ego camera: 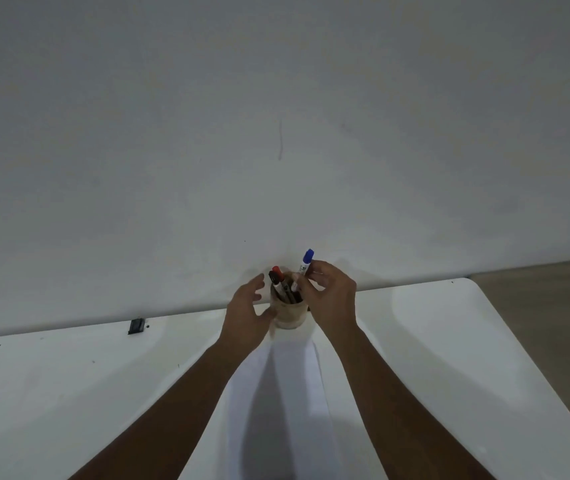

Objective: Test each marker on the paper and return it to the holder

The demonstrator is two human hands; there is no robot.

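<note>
The holder (288,315) stands near the far edge of the desk (69,393), at the far end of the paper (287,393), which runs from it towards the near edge between the two forearms. The right hand (328,292) pinches the blue marker (306,263) between thumb and fingertips, cap up and nearly upright, its lower end at the holder's mouth; whether it is going in or coming out cannot be told. The left hand (247,311) is half open, fingers spread, thumb touching or just beside the holder's left wall, with nothing gripped. A red marker (277,271) and a black marker (273,277) lean to the left inside the holder, along with others too dim to count.

To do this step well, the left hand probably needs to close on the holder wall so it does not tip or slide. The blue marker should travel along its own axis, clear of the leaning ones, so none is levered out. The paper looks unmarked from here, though it lies partly in shadow.
</note>
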